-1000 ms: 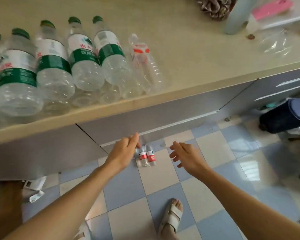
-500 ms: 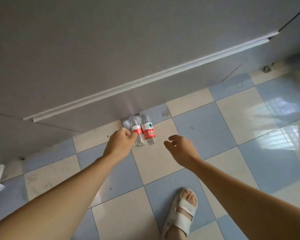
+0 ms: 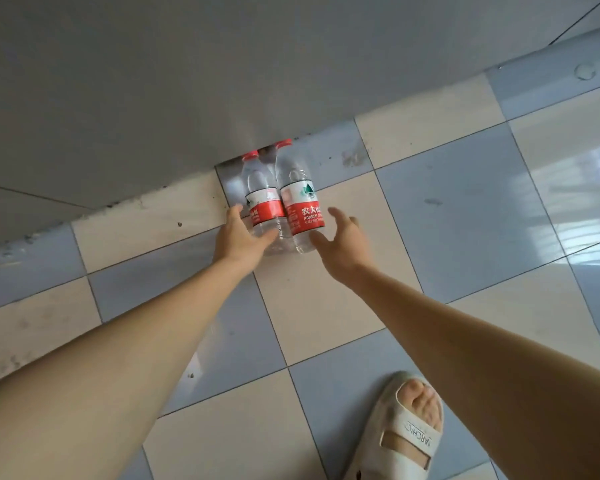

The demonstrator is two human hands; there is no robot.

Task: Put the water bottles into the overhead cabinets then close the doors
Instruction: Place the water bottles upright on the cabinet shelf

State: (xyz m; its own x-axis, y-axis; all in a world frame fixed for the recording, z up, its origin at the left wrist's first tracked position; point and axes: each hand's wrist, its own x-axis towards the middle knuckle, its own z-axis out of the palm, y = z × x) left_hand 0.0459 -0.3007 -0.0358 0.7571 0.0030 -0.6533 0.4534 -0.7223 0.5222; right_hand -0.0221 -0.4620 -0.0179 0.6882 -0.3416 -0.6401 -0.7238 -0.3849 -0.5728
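A grey cabinet front (image 3: 153,81) fills the upper part of the head view, its lower edge running slantwise from the left side up toward the right. Below it spreads a floor (image 3: 465,209) of pale blue and cream tiles laid in a checker pattern, glossy on the right where light reflects off it and speckled with dark marks along the cabinet's base. Two bare forearms reach in from the bottom corners toward the middle of the view. Near the bottom right, a foot in a cream strapped sandal (image 3: 407,434) stands on the tiles. Two clear water bottles stand upright on the floor, side by side and touching, right against the foot of the cabinet, each with a red cap and a red and white label. The right bottle (image 3: 300,202) shows its label plainly, with white lettering on the red band; the left bottle (image 3: 262,199) stands a little behind it. The left hand (image 3: 238,237) is at the lower body of the left bottle, its thumb lying across the clear plastic below the label and its fingers curling round the far side. The right hand (image 3: 342,240) is spread, fingers apart and relaxed, just beside the lower part of the right bottle; whether the thumb touches it cannot be told.
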